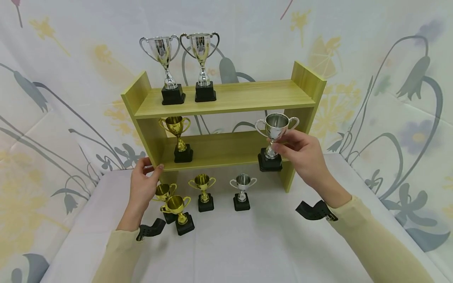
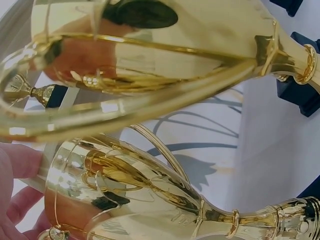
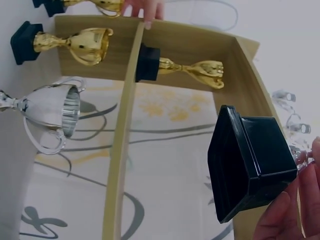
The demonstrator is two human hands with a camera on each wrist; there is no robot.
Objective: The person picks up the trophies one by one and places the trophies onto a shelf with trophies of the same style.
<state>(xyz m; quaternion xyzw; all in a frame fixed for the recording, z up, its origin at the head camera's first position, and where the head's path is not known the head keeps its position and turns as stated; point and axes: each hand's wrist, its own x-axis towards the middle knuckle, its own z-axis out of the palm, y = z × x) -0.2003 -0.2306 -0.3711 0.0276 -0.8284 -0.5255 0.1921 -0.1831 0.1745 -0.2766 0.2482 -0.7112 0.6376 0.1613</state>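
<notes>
My right hand (image 1: 306,157) pinches the stem of a silver trophy cup (image 1: 277,125) upright at the right end of the middle shelf, its black base at the board's front edge. The right wrist view looks at that base (image 3: 265,150) from below, apart from the board. With my left hand (image 1: 140,186) I grip the wooden shelf unit (image 1: 226,150) at its left side panel, thumb on the front edge. Close below that hand stand two gold trophies (image 1: 175,204), one partly hiding the other. They fill the left wrist view, where the nearer gold cup (image 2: 215,30) covers much.
Two large silver trophies (image 1: 200,47) stand on the top board, left of its middle. A gold trophy (image 1: 175,126) occupies the middle shelf's left end. Below, another gold trophy (image 1: 202,182) and a smaller silver trophy (image 1: 243,182) stand on the white tablecloth (image 1: 233,247). Patterned cloth (image 1: 368,129) hangs behind.
</notes>
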